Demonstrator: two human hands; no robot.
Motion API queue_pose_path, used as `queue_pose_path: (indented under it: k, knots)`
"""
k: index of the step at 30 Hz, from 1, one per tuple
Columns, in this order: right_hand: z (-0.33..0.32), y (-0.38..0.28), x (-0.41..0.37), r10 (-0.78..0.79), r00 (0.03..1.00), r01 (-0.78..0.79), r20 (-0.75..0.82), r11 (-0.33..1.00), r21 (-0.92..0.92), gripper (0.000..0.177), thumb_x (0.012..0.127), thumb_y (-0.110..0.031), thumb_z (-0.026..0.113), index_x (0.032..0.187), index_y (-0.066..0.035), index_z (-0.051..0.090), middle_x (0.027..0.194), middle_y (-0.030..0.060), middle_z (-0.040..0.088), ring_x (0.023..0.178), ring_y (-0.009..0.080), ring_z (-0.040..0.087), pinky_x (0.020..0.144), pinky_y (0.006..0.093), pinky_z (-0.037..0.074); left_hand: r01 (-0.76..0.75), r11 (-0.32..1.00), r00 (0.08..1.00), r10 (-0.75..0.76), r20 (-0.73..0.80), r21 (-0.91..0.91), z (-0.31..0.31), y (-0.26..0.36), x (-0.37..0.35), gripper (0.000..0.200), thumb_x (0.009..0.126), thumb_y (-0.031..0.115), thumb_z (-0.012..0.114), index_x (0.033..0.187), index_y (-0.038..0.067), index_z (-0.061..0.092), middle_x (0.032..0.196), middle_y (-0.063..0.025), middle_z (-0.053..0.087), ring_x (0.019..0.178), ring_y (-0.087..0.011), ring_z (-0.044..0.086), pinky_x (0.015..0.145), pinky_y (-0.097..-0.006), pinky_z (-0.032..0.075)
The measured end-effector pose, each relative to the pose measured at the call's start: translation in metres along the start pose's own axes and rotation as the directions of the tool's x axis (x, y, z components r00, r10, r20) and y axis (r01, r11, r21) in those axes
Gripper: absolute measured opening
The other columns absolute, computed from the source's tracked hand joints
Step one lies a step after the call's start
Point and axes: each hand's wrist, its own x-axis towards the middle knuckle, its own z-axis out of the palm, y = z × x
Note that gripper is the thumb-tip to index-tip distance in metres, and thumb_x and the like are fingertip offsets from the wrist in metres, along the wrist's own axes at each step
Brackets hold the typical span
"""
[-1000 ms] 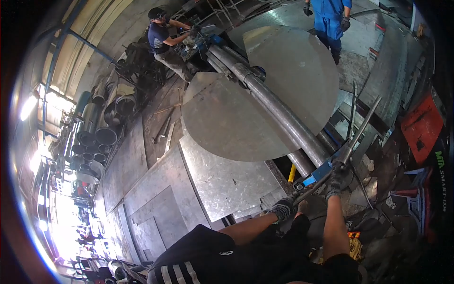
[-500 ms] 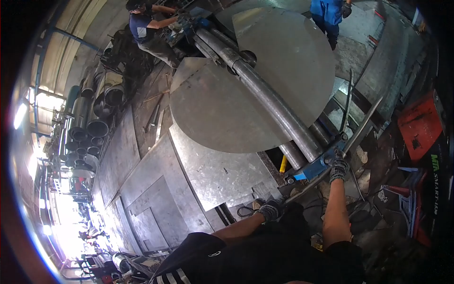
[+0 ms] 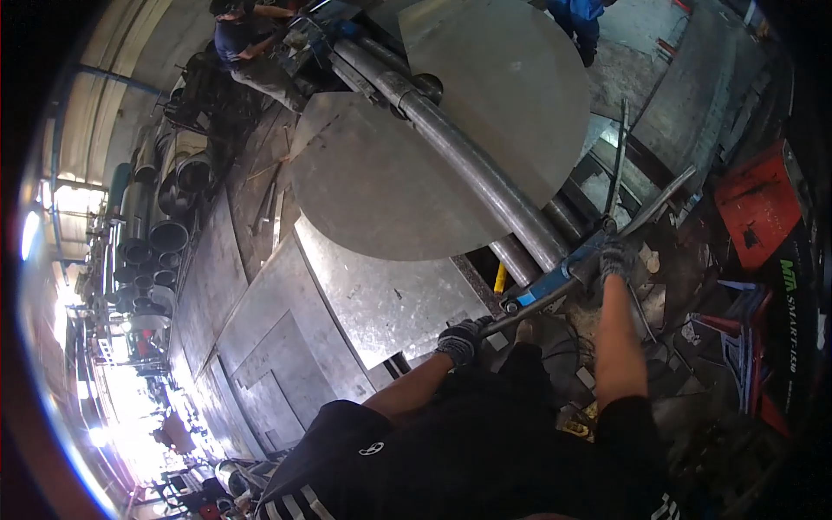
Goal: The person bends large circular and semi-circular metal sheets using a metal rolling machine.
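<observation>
Far left you've got a co-worker [image 3: 238, 39] at the rollers' far end. The big round sheet [image 3: 381, 191] sits under the top roller [image 3: 472, 173], sticking out both sides, so I'd call it roughly halfway across, with no obvious curl and plenty left either side. Your left hand [image 3: 459, 341] is wrapped round the near end of the bar [image 3: 656, 204]; past the blue end frame [image 3: 544, 284], your right hand [image 3: 616, 260] looks closed on it too, fingers kinda blurry.

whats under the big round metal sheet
Past the edge of the round sheet, lower rollers and a shiny flat sheet show; the rest underneath is covered.
</observation>
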Motion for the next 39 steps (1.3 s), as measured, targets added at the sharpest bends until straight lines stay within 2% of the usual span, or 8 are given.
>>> queue_pose_path:
  k: [8, 10, 12, 14, 17, 28, 34, 39]
  knots:
    - [-0.036, -0.032, -0.013, -0.227, 0.972, 0.173, -0.058, 0.862, -0.477, 0.053, 0.097, -0.043, 0.035, 0.115, -0.006, 0.067, 0.118, 0.0225, 0.063, 0.115, 0.0343, 0.056, 0.1, 0.0416, 0.04, 0.108, 0.994, 0.974, -0.106, -0.203, 0.0, 0.017, -0.003, 0.001, 0.059, 0.084, 0.023, 0.056, 0.141, 0.019, 0.042, 0.144, -0.021, 0.04, 0.129, -0.0358, 0.044, 0.102, -0.044, 0.043]
    - [0.021, 0.014, 0.061, -0.439, 0.665, 0.319, -0.604, 0.898, -0.302, 0.051, 0.097, -0.04, 0.036, 0.137, -0.011, 0.049, 0.138, 0.0182, 0.05, 0.12, 0.031, 0.052, 0.101, 0.0415, 0.039, 0.135, 0.991, 0.968, -0.132, -0.216, 0.0, 0.021, -0.005, 0.001, 0.059, 0.085, 0.028, 0.057, 0.142, 0.021, 0.042, 0.147, -0.0205, 0.037, 0.128, -0.0357, 0.046, 0.102, -0.0443, 0.043]
    - [0.0, 0.029, 0.124, -0.571, 0.715, 0.288, -0.404, 0.767, -0.574, 0.053, 0.095, -0.043, 0.039, 0.138, -0.013, 0.047, 0.14, 0.0162, 0.048, 0.126, 0.0317, 0.046, 0.105, 0.0468, 0.032, 0.141, 0.989, 0.968, -0.146, -0.207, -0.035, 0.018, -0.003, 0.002, 0.06, 0.085, 0.031, 0.059, 0.142, 0.022, 0.042, 0.148, -0.0202, 0.034, 0.126, -0.0365, 0.047, 0.101, -0.0445, 0.044]
    - [-0.018, 0.044, 0.154, -0.59, 0.805, 0.298, 0.064, 0.309, -0.903, 0.06, 0.092, -0.049, 0.045, 0.142, -0.016, 0.044, 0.144, 0.0121, 0.043, 0.136, 0.0329, 0.033, 0.112, 0.0574, 0.019, 0.159, 0.985, 0.971, -0.167, -0.171, -0.06, 0.018, -0.002, 0.0, 0.061, 0.084, 0.035, 0.06, 0.142, 0.022, 0.042, 0.15, -0.02, 0.032, 0.124, -0.0374, 0.049, 0.1, -0.0447, 0.044]
    - [-0.105, 0.003, 0.075, -0.612, 0.767, 0.329, -0.191, 0.631, -0.703, 0.059, 0.094, -0.053, 0.037, 0.132, -0.011, 0.055, 0.142, 0.0146, 0.045, 0.136, 0.0352, 0.033, 0.113, 0.0525, 0.019, 0.12, 0.992, 0.977, -0.111, -0.18, 0.041, 0.018, -0.006, 0.003, 0.054, 0.088, 0.029, 0.054, 0.141, 0.028, 0.043, 0.153, -0.016, 0.027, 0.111, -0.0368, 0.06, 0.089, -0.0471, 0.05]
    - [-0.107, 0.012, 0.117, -0.56, 0.822, 0.353, -0.105, 0.645, -0.678, 0.069, 0.096, -0.058, 0.027, 0.137, -0.006, 0.047, 0.142, 0.0183, 0.045, 0.13, 0.0379, 0.041, 0.113, 0.0523, 0.019, 0.005, 0.981, 0.999, 0.002, -0.036, 0.192, -0.007, -0.01, 0.01, 0.049, 0.082, 0.026, 0.059, 0.131, 0.023, 0.055, 0.153, -0.0154, 0.028, 0.118, -0.0319, 0.056, 0.093, -0.0432, 0.049]
    - [-0.098, 0.119, 0.103, -0.555, 0.72, 0.319, -0.416, 0.798, -0.512, 0.069, 0.094, -0.058, 0.033, 0.136, -0.005, 0.048, 0.137, 0.0196, 0.049, 0.127, 0.0371, 0.044, 0.11, 0.0452, 0.029, 0.071, 0.872, 0.937, 0.108, -0.332, 0.485, -0.078, -0.054, 0.07, 0.039, 0.087, 0.021, 0.048, 0.124, 0.023, 0.061, 0.145, -0.0082, 0.044, 0.127, -0.0256, 0.049, 0.096, -0.0549, 0.042]
    - [-0.095, 0.145, 0.054, -0.336, 0.887, 0.056, -0.318, 0.76, -0.647, 0.066, 0.094, -0.058, 0.034, 0.135, -0.009, 0.051, 0.133, 0.0185, 0.054, 0.128, 0.0361, 0.043, 0.113, 0.0458, 0.025, 0.147, 0.854, 0.908, 0.083, -0.41, 0.499, -0.121, -0.048, 0.108, 0.034, 0.086, 0.019, 0.049, 0.116, 0.021, 0.065, 0.134, -0.0084, 0.054, 0.12, -0.026, 0.054, 0.094, -0.0503, 0.043]
